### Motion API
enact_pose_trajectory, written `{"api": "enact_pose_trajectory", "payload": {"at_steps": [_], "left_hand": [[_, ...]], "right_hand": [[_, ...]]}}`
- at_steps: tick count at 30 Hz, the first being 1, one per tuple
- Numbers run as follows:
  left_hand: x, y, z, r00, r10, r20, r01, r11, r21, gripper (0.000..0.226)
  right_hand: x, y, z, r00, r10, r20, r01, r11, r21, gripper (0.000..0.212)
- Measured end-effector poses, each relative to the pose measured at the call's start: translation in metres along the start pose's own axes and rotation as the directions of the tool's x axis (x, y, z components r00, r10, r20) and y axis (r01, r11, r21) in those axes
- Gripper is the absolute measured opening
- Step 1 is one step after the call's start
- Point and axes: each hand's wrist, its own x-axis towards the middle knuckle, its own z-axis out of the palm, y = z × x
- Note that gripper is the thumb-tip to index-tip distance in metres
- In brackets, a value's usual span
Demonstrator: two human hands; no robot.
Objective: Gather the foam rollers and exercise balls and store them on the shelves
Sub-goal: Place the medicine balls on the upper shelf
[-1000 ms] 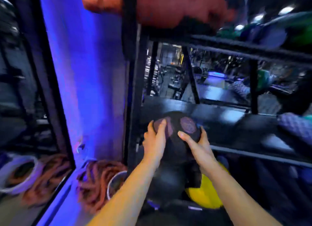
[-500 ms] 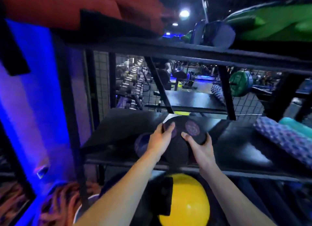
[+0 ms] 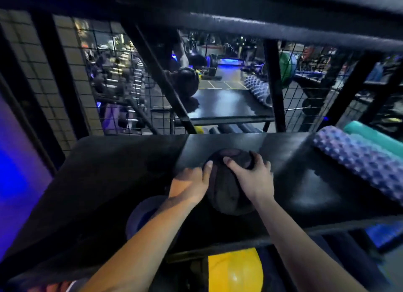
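A dark exercise ball [image 3: 229, 189] rests on the black shelf [image 3: 104, 182], near its middle. My left hand [image 3: 192, 186] presses its left side and my right hand [image 3: 253, 178] covers its top right, so both hold it. A second dark bluish ball [image 3: 141, 215] lies on the shelf under my left forearm. At the shelf's right end lie a purple knobbed foam roller [image 3: 357, 163] and a teal roller [image 3: 375, 136] behind it. A yellow ball [image 3: 235, 270] sits on the level below.
A black beam [image 3: 283, 30] of the shelf above runs close over the opening. Wire mesh [image 3: 130, 84] and black uprights close the back; the gym floor shows behind. A blue-lit wall [image 3: 13, 178] stands at the left.
The dark ball has gone from in front of the rack up onto the middle shelf and further in. My view has moved closer and under the upper shelf.
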Motion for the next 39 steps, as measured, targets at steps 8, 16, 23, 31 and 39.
{"api": "enact_pose_trajectory", "payload": {"at_steps": [8, 16, 23, 31, 39], "left_hand": [[0.007, -0.004, -0.003, 0.998, -0.058, 0.008, 0.058, 0.986, -0.155, 0.051], [-0.005, -0.029, -0.041, 0.975, -0.103, -0.198, 0.025, 0.931, -0.364, 0.036], [-0.077, -0.088, -0.068, 0.975, -0.198, 0.099, 0.199, 0.98, 0.0, 0.075], [-0.115, -0.097, -0.022, 0.924, -0.181, -0.338, -0.001, 0.88, -0.476, 0.084], [-0.114, -0.083, -0.021, 0.894, 0.196, -0.402, -0.242, 0.968, -0.066, 0.093]], "right_hand": [[0.021, 0.008, -0.004, 0.999, -0.03, 0.037, 0.028, 0.999, 0.039, 0.102], [0.024, 0.001, -0.009, 0.99, 0.015, 0.141, -0.015, 1.0, 0.001, 0.106], [0.028, -0.062, 0.012, 0.985, 0.019, 0.173, 0.011, 0.985, -0.171, 0.102], [0.031, -0.104, 0.03, 0.91, -0.334, 0.246, 0.213, 0.884, 0.415, 0.031], [0.008, -0.084, 0.072, 0.658, -0.394, 0.642, 0.296, 0.919, 0.261, 0.064]]}}
